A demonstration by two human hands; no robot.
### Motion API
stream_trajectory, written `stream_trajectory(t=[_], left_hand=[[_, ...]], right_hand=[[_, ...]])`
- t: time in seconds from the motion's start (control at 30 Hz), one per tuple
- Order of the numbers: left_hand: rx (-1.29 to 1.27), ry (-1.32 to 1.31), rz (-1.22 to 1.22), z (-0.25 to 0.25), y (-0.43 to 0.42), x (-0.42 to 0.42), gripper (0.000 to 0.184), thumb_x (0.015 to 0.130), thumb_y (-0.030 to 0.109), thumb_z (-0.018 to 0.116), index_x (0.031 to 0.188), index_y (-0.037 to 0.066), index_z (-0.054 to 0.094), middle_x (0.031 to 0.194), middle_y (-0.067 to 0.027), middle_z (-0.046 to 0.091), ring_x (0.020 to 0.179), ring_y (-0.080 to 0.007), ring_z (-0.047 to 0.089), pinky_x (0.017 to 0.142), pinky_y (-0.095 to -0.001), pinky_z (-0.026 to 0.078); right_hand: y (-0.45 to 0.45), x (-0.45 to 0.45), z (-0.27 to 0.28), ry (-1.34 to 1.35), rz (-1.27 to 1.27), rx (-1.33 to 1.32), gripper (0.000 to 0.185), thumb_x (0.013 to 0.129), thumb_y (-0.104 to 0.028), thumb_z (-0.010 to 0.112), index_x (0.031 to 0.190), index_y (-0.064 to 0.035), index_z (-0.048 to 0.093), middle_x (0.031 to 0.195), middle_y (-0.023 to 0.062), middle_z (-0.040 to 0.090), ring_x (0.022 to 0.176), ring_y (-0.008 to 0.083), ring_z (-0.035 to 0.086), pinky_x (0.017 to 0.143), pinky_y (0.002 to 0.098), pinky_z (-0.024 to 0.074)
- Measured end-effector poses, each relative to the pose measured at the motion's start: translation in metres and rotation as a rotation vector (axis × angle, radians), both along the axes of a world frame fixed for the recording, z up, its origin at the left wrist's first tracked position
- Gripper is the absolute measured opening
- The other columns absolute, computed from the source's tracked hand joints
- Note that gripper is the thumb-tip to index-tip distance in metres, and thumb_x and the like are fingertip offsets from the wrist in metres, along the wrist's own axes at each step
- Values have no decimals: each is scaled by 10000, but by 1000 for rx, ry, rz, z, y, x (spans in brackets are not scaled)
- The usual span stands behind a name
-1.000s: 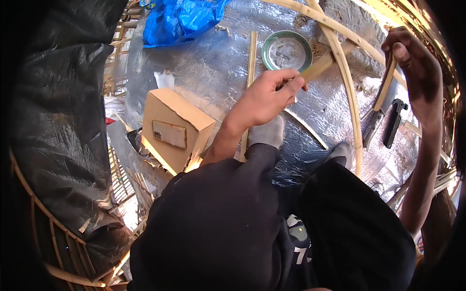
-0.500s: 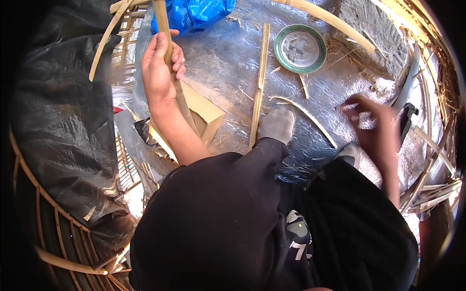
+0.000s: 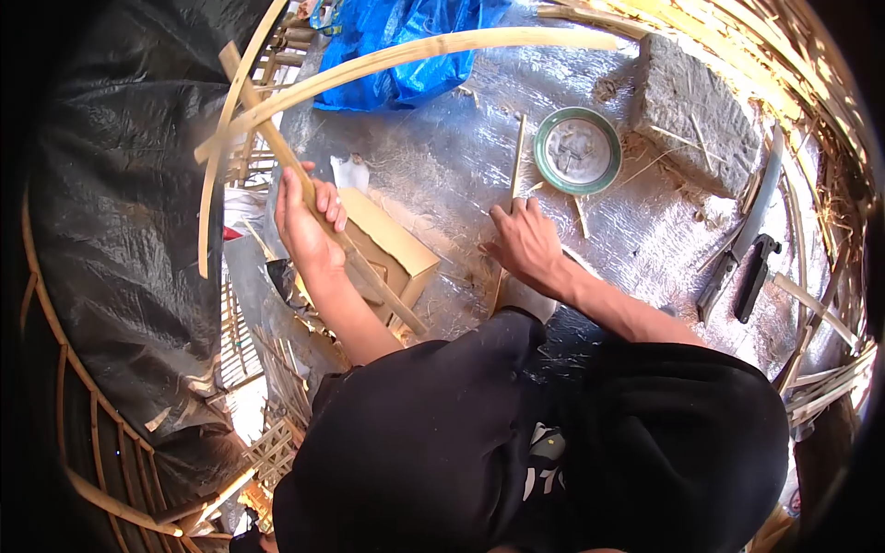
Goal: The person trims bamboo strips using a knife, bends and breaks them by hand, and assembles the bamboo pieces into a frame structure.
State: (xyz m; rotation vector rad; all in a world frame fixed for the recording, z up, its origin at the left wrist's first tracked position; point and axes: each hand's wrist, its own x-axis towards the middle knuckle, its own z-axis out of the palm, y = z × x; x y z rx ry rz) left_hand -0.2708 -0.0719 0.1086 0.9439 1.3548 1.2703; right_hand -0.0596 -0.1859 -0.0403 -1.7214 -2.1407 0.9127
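My left hand (image 3: 309,217) is wrapped around a flat bamboo strip (image 3: 272,138) that slants up to the left. Beyond that hand, a long curved bamboo strip (image 3: 442,42) and a narrower bamboo strip (image 3: 210,207) cross it; whether they are joined cannot be made out. On the floor, my right hand (image 3: 527,241) has its fingers closed on a thin bamboo stick (image 3: 518,157), which lies beside my foot. The hand hides the stick's middle.
A green-rimmed bowl (image 3: 545,173) and a grey stone block (image 3: 687,111) are ahead. To the right lie a long knife (image 3: 758,207) and a black sheath (image 3: 756,279). A cardboard box (image 3: 392,244) stands near my left forearm, with a blue plastic bag (image 3: 396,78) farther off.
My right hand has come leftward from near the knife and closed on the stick. My left hand still grips its strip, now tilted more to the left. The view has shifted.
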Motion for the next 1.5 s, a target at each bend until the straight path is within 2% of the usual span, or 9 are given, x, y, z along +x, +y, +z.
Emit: stream_trajectory(t=[0.13, 0.33, 0.53, 0.63, 0.93, 1.07, 1.23, 1.37, 1.5], left_hand=[[21, -93, 32, -8, 6, 2, 292, 1052, 363, 456, 1097, 83, 525, 642, 22, 361, 527, -81, 371, 410, -221, 305], [-25, -181, -20, -24, 24, 10, 282, 1053, 351, 454, 1128, 89, 527, 656, 15, 382, 550, -87, 388, 440, -228, 325], [-176, -132, -271, -77, 30, 42, 374, 1047, 381, 472, 1229, 58, 521, 783, -36, 539, 681, -166, 552, 617, -295, 476], [89, 1181, -62, -94, 15, 78, 652, 984, 428, 573, 1421, -20, 390, 1372, -241, 445, 1318, -401, 400, 1101, -508, 303], [974, 1131, -803, -16, -44, 258, 401, 886, 363, 692, 1144, 67, 608, 1144, -150, 638, 1131, -320, 591, 969, -504, 424], [970, 1135, -958, -20, -26, 266, 204, 875, 220, 670, 806, 77, 542, 674, -105, 657, 608, -335, 668, 500, -435, 508], [1160, 1115, -1077, 53, -13, 255, 169, 870, 195, 679, 846, 64, 574, 695, -112, 649, 592, -323, 645, 497, -420, 485], [1347, 1108, -1084, 131, -16, 256, 172, 860, 179, 701, 853, 55, 582, 677, -107, 621, 575, -318, 627, 484, -425, 449], [1286, 1178, -1254, 161, -16, 248, 187, 872, 193, 689, 843, 54, 567, 665, -116, 615, 587, -338, 618, 487, -437, 440]], right_hand=[[0, 2, 4, 55, -327, 12, 304, 824, -136, 713, 1011, -41, 494, 955, 196, 580, 887, 325, 636, 628, 439, 557], [10, 77, 78, 1345, -901, 259, 584, 852, -20, 749, 1187, -71, 274, 1004, 158, 582, 856, 198, 663, 645, 275, 576], [-44, 224, 110, 1001, -1338, 598, 836, 875, -36, 735, 1444, -26, 122, 1119, 189, 584, 934, 209, 652, 792, 297, 568], [-65, 255, 100, 1178, -1429, 712, 652, 896, -28, 705, 1387, 10, 278, 1105, 163, 578, 935, 217, 653, 819, 342, 580], [-63, 207, 117, 1398, -1299, 420, 388, 898, -110, 728, 1155, 28, 471, 1016, 117, 610, 886, 202, 668, 790, 307, 594], [-125, 261, 202, 493, -1023, -180, 392, 881, -282, 763, 1082, 45, 687, 831, 98, 721, 771, 118, 657, 653, 244, 505], [-131, 289, 297, -512, -570, 864, 378, 836, -335, 785, 1048, -52, 654, 842, 69, 667, 748, 155, 624, 644, 323, 479], [-135, 301, 329, -173, -581, 70, 711, 987, -628, 406, 689, -11, 595, 517, 62, 390, 485, 196, 350, 501, 405, 305], [-153, 275, 323, -352, -739, 72, 748, 1005, -589, 419, 548, -8, 534, 428, 49, 287, 409, 182, 326, 454, 386, 275]])
